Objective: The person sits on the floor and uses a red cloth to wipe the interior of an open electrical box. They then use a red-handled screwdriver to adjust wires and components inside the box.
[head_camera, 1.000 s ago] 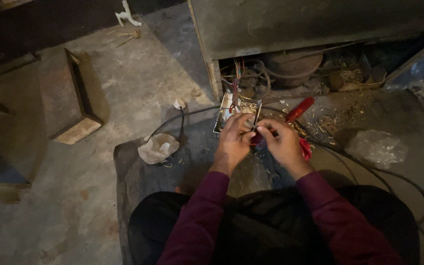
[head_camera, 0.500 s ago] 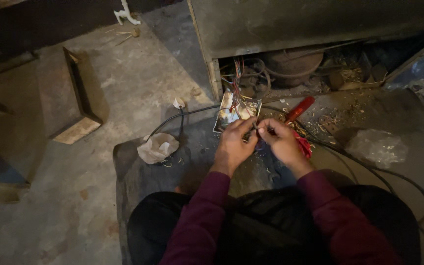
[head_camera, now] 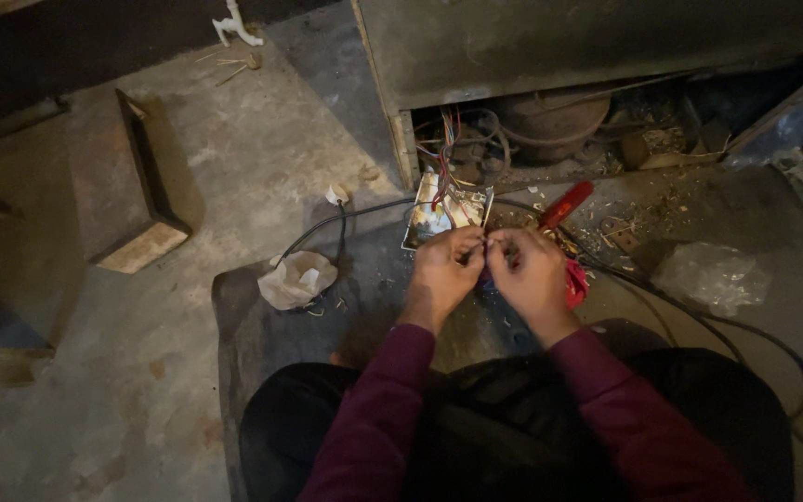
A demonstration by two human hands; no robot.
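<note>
My left hand [head_camera: 445, 270] and my right hand [head_camera: 530, 271] meet fingertip to fingertip just in front of a small open metal electrical box [head_camera: 440, 210]. Both pinch something thin between them, apparently a wire end, too small to make out. Coloured wires [head_camera: 445, 149] run from the box up into the dark bottom compartment of an appliance [head_camera: 550, 121]. A red-handled tool [head_camera: 564, 204] lies on the floor just beyond my right hand. Something red [head_camera: 575, 283] shows under my right hand.
A crumpled whitish rag [head_camera: 296, 278] lies left of my hands beside a black cable [head_camera: 350, 216]. A clear plastic bag [head_camera: 713, 276] sits at right, another black cable [head_camera: 792, 358] looping past it. A wooden block [head_camera: 132, 186] stands at left. Debris litters the concrete floor.
My hands stay together in front of the box, with only small finger movements. The view has shifted slightly.
</note>
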